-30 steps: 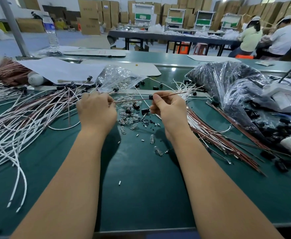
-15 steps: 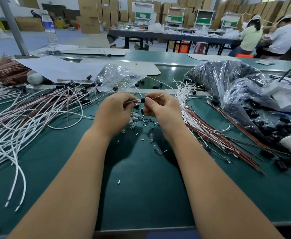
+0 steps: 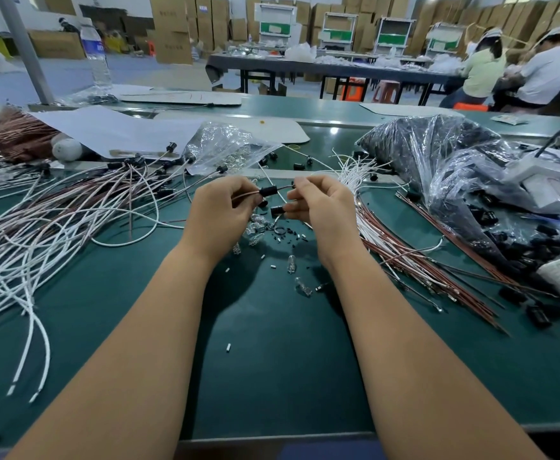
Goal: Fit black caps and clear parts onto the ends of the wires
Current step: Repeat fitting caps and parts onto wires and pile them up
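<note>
Wire (image 3: 245, 194) with a black cap (image 3: 268, 191) on it hangs at frame centre, pinched by the left hand (image 3: 220, 212). The right hand (image 3: 318, 207) curls round what looks like a second black cap (image 3: 277, 210). Bare green table (image 3: 272, 360) opens toward the lower edge; wire piles (image 3: 40, 220) crowd the left, plastic bags (image 3: 454, 167) the right.

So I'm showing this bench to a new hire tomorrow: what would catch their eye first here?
Probably the two hands at the centre: the left hand pinches a wire carrying a black cap, while the right hand holds a second black cap. Next, the tangle of white and brown wires sprawled across the left of the green table. Then the clear bag of black caps at the right.
</note>
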Tool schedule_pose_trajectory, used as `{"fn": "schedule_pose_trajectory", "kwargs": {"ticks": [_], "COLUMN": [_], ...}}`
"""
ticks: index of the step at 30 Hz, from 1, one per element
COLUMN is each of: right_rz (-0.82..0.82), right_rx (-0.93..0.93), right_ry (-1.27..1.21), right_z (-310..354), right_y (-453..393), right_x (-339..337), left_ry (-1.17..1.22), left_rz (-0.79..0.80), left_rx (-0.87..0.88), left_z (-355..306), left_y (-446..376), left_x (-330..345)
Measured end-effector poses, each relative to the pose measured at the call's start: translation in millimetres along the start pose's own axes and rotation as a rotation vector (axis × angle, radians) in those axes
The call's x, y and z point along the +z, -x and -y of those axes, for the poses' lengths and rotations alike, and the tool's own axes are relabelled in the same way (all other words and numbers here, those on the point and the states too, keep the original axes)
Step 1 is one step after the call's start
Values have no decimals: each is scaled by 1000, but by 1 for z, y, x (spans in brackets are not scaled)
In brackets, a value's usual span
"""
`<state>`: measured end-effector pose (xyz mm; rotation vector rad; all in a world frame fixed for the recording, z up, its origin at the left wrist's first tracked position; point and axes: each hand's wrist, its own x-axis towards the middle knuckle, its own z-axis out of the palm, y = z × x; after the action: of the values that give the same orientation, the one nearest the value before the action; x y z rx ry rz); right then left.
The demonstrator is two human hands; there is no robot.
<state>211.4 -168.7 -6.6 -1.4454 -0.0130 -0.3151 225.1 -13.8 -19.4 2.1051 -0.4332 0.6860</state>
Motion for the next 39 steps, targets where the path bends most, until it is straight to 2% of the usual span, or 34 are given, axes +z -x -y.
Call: {"fn": "schedule_pose_trajectory", "kwargs": {"ticks": [12, 17, 24, 32, 39], "right_rz": [-20, 35, 71, -22, -19], "right_rx": [-91, -101, -137, -241, -253], "right_ry": [65, 67, 122, 333, 420], "right_z": [-1, 0, 0, -2, -3], "right_y": [-1, 0, 1, 1, 7], "right_x": [-3, 0, 1, 1, 8], "left_ry": [-27, 35, 178, 189, 125], "left_rz": [39, 73, 103, 48, 9], "left_rx": [21, 35, -43, -36, -9], "left_z": [-3, -7, -11, -10, -4], "left_y": [3, 4, 4, 4, 3], "left_x": [-1, 2, 5, 6, 8]}}
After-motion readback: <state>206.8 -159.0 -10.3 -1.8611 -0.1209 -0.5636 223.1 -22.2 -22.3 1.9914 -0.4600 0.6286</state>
